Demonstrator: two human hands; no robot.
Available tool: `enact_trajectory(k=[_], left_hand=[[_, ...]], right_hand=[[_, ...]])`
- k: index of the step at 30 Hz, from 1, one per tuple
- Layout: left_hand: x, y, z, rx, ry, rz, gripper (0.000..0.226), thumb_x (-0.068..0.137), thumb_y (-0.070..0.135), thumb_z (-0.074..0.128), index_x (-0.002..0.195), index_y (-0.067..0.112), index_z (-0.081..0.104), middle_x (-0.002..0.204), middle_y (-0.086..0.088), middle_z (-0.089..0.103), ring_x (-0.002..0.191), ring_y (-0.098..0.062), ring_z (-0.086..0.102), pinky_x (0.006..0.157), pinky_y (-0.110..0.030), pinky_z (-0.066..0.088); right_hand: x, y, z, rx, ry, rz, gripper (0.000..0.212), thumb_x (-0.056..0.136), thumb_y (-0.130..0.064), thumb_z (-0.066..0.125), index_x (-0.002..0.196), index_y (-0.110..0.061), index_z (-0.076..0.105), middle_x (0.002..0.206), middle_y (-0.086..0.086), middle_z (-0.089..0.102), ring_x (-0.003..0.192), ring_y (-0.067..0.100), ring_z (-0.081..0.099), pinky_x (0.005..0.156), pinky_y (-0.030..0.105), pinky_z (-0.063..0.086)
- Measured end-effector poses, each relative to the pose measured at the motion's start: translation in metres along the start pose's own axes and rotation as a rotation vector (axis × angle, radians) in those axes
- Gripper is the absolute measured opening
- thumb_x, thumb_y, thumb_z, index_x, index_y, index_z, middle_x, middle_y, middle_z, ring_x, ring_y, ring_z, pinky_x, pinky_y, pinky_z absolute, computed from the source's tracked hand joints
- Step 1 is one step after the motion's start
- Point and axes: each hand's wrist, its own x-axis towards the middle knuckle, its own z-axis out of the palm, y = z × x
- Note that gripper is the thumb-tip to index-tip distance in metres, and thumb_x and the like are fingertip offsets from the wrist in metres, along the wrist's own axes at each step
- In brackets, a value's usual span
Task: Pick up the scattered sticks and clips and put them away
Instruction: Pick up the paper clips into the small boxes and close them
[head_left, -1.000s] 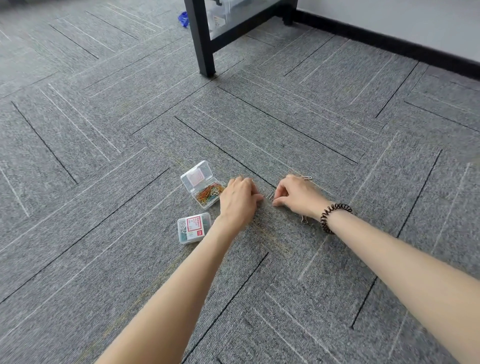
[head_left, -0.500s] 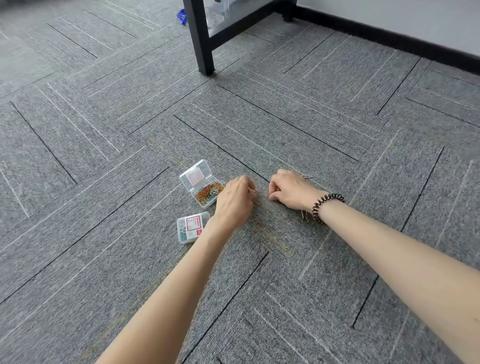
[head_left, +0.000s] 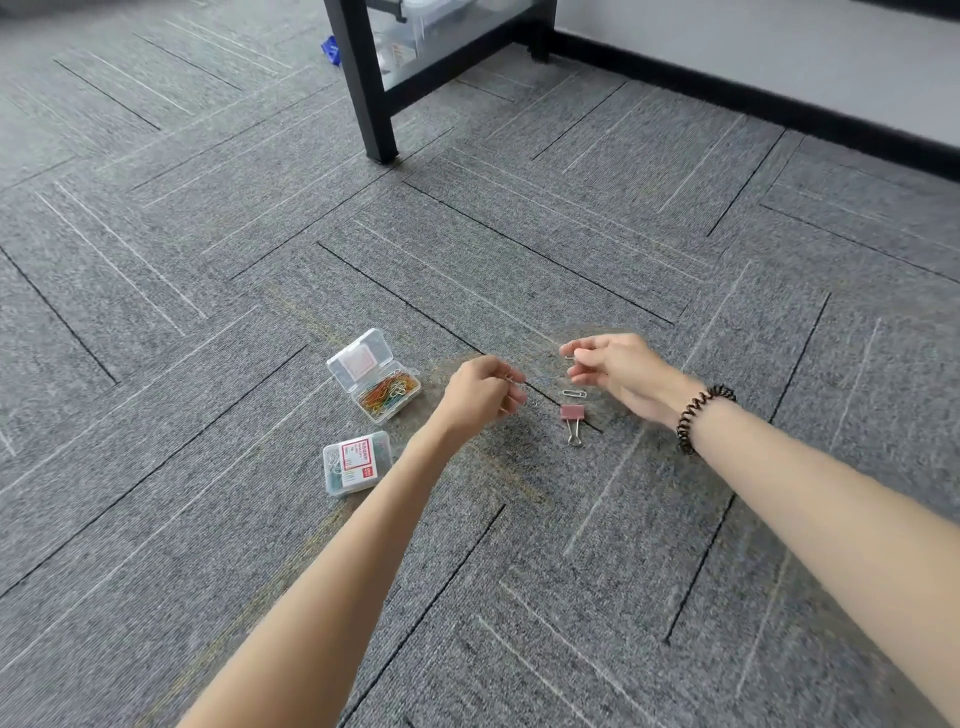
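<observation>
On the carpet | left hand, right hand each pinch a paper clip | next, probably: drop into open box

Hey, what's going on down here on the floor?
A person is gathering paper clips off the carpet. The right hand pinches a silver clip; the left hand seems to grip a second clip. One paper clip and a pink binder clip lie between the hands. An open box of coloured clips sits left of them.
</observation>
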Motion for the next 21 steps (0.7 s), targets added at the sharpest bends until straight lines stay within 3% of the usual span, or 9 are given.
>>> enact_trajectory(k=[3,5,7,9,11,13,15,18,21], left_hand=[[0.004,0.001,0.01,-0.075,0.024,-0.031,0.008,0.087,0.006,0.051,0.088,0.007,0.059,0.075,-0.004,0.063,0.059,-0.013,0.055,0.056,-0.024,0.045],[0.006,0.0,0.014,-0.071,0.038,-0.031,0.014,0.08,0.019,0.059,0.088,0.007,0.061,0.075,-0.003,0.062,0.062,-0.015,0.054,0.06,-0.027,0.044],[0.008,-0.002,0.016,0.011,0.071,0.013,0.013,0.078,0.021,0.064,0.084,0.01,0.061,0.073,0.0,0.06,0.063,-0.014,0.051,0.061,-0.026,0.044],[0.009,-0.005,0.017,0.242,0.119,0.114,0.015,0.08,0.022,0.071,0.088,0.012,0.063,0.072,0.004,0.055,0.062,-0.009,0.047,0.06,-0.024,0.041],[0.009,-0.006,0.017,0.571,0.141,0.219,0.023,0.079,0.027,0.075,0.095,0.015,0.062,0.078,0.006,0.049,0.069,-0.01,0.044,0.064,-0.026,0.038],[0.009,-0.008,0.017,0.715,0.129,0.243,0.028,0.08,0.03,0.075,0.101,0.018,0.061,0.086,0.005,0.048,0.079,-0.012,0.043,0.069,-0.028,0.038],[0.011,-0.009,0.018,0.728,0.135,0.245,0.026,0.081,0.031,0.073,0.1,0.02,0.062,0.087,0.005,0.049,0.081,-0.013,0.045,0.069,-0.028,0.036],[0.013,-0.01,0.018,0.737,0.137,0.259,0.018,0.082,0.031,0.072,0.092,0.019,0.064,0.087,0.005,0.052,0.083,-0.013,0.048,0.07,-0.027,0.036],[0.017,-0.01,0.018,0.766,0.085,0.228,0.016,0.088,0.032,0.066,0.088,0.016,0.061,0.094,0.0,0.058,0.092,-0.017,0.054,0.077,-0.03,0.041]], right_hand=[[-0.006,0.0,-0.01,0.232,-0.03,0.068,0.016,0.089,0.005,0.039,0.094,0.0,0.053,0.084,0.01,0.054,0.071,0.015,0.053,0.062,0.024,0.047],[-0.007,0.001,-0.013,0.215,0.0,0.082,0.014,0.083,0.004,0.039,0.088,-0.003,0.05,0.08,0.007,0.051,0.065,0.013,0.047,0.056,0.022,0.04],[-0.005,0.005,-0.014,0.02,0.037,0.067,0.01,0.084,0.0,0.046,0.089,-0.002,0.055,0.076,0.005,0.049,0.06,0.01,0.042,0.053,0.019,0.034],[-0.001,0.01,-0.013,-0.304,0.081,0.022,0.012,0.087,-0.011,0.06,0.094,-0.003,0.062,0.077,0.004,0.054,0.062,0.009,0.046,0.057,0.019,0.036],[0.002,0.016,-0.011,-0.595,0.119,-0.051,0.016,0.082,-0.021,0.071,0.091,-0.01,0.064,0.084,0.0,0.062,0.071,0.01,0.054,0.064,0.024,0.043],[0.002,0.021,-0.006,-0.819,0.161,-0.122,0.017,0.078,-0.028,0.075,0.086,-0.018,0.065,0.096,-0.003,0.064,0.086,0.013,0.059,0.078,0.032,0.05],[0.001,0.023,-0.003,-0.922,0.186,-0.154,0.015,0.078,-0.03,0.075,0.086,-0.021,0.066,0.094,-0.004,0.063,0.089,0.013,0.058,0.081,0.033,0.049],[0.002,0.023,-0.002,-0.985,0.148,-0.171,0.011,0.083,-0.03,0.07,0.086,-0.021,0.064,0.082,-0.006,0.06,0.075,0.009,0.053,0.069,0.029,0.042],[0.003,0.023,0.0,-0.962,0.093,-0.18,0.013,0.092,-0.027,0.059,0.094,-0.014,0.058,0.08,-0.008,0.051,0.072,0.006,0.047,0.068,0.025,0.037]])
